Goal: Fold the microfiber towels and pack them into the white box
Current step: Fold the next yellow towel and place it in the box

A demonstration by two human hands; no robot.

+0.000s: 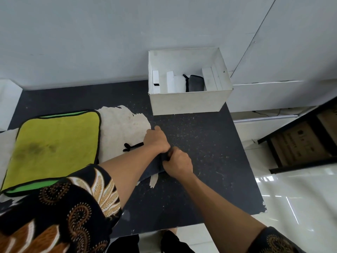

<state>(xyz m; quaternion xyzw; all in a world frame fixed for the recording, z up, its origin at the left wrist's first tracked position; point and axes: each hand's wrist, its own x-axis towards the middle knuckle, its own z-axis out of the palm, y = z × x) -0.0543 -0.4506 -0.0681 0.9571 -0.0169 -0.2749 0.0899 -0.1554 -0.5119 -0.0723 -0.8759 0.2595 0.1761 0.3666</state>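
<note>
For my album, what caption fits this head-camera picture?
Both hands, left and right, fold a dark towel near the white box.

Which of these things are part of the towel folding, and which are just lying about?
Part of the job:
- dark towel, gripped by left hand and right hand
- yellow-green towel
- white box

Lying about:
- black cord
- grey pouch
- cardboard boxes

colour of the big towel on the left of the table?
Yellow-green towel, black edging, brighter green underside at its edges; head view.
</note>
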